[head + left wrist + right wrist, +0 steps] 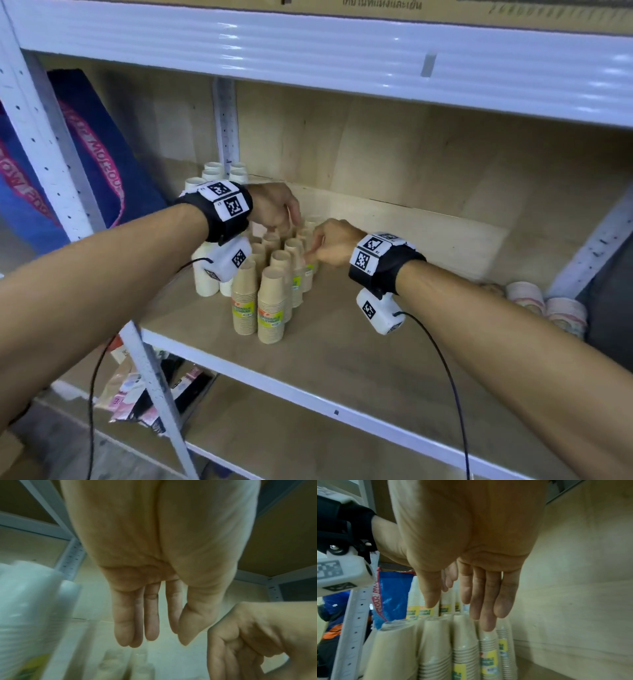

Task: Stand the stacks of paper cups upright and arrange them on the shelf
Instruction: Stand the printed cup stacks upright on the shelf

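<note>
— Where are the cups?
— Brown cup stacks [270, 305] stand upright on the shelf [342, 342], white ones behind.
— The hands?
— Left hand [274, 205] and right hand [330, 243] hover over the stacks, fingers relaxed, holding nothing.
— Handling?
— Likely light, tippy, crushable; take each stack around its middle.

the brown cup stacks [270, 315] stand upright, bottoms up, in a tight cluster on the shelf [342, 342], each wrapped in clear film with a yellow-green label near its base. the cluster lies just below both hands' fingertips and runs toward the viewer from them. white stacks [205, 277] stand upright beside it, under the left wrist. pale printed stacks [548, 305] lie on their sides well right of the right wrist.
</note>
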